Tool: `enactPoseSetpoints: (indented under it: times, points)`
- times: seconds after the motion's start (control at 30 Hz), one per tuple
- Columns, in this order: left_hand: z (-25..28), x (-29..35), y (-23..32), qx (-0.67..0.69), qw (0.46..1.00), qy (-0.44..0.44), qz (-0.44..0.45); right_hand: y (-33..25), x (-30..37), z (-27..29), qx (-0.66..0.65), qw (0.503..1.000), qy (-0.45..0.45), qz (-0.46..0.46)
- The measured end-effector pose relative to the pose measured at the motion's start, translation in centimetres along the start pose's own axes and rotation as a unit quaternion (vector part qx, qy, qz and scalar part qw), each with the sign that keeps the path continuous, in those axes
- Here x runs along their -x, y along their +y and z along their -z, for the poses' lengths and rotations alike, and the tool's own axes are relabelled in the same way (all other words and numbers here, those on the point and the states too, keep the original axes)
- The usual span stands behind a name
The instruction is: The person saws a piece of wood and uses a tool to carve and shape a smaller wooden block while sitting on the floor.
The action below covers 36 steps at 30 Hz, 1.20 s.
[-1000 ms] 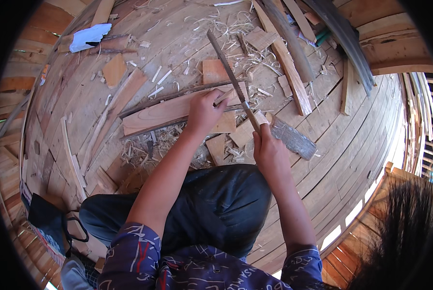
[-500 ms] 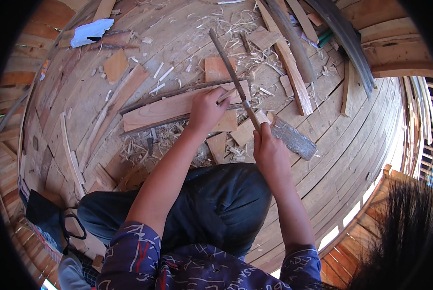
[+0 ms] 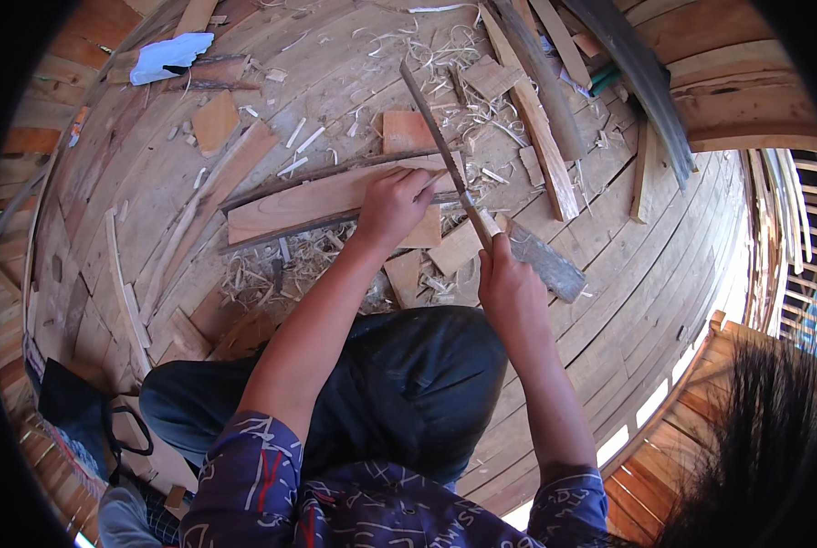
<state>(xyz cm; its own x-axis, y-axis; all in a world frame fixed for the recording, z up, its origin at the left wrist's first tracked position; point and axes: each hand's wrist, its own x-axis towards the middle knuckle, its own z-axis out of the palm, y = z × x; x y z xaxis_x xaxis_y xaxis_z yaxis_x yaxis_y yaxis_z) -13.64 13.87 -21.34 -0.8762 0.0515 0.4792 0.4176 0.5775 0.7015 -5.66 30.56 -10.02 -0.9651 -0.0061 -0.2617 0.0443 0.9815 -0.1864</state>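
Note:
My right hand (image 3: 513, 279) is closed round the wooden handle of a long, narrow-bladed knife (image 3: 434, 132). The blade slants up and to the left, away from me. My left hand (image 3: 393, 208) pinches a short, thin wooden stick (image 3: 430, 185), whose far end comes close to the blade; whether they touch I cannot tell. Beneath the left hand lies a pale plank (image 3: 303, 203) with dark edges, flat on the floor. A grey, bark-like slab (image 3: 547, 263) rests just beyond the right hand.
Curly shavings (image 3: 261, 274) and wood offcuts (image 3: 408, 131) are strewn over the board floor (image 3: 637, 292). Long timber strips (image 3: 543, 137) lie at the far right, beside a dark curved beam (image 3: 641, 82). A pale blue sheet (image 3: 169, 58) sits far left, a black bag (image 3: 75, 402) near left.
Both hands stay nearly in place, with the knife and stick still held. The whole scene shifts slightly left in the view, and less of the stick shows.

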Motion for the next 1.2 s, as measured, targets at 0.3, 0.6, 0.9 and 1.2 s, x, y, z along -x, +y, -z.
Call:
enactPoseSetpoints:
  times: [0.3,0.6,0.9,1.2]
  points:
    - [-0.1,-0.5,-1.8,-0.014,0.999,0.025,-0.027,0.0,-1.2,-0.8,0.000,1.000,-0.010,0.016]
    - [0.8,-0.1,-1.6,-0.007,0.999,0.034,-0.018,-1.1,-0.8,1.0,0.010,1.000,-0.020,0.021]
    - [-0.2,0.1,-2.3,0.010,0.999,0.039,-0.008,-0.6,-2.0,0.5,0.018,0.999,-0.037,0.028]
    - [-0.3,1.1,-2.8,0.028,0.998,0.051,0.022,-1.3,-2.3,0.0,0.029,0.998,-0.045,0.017]
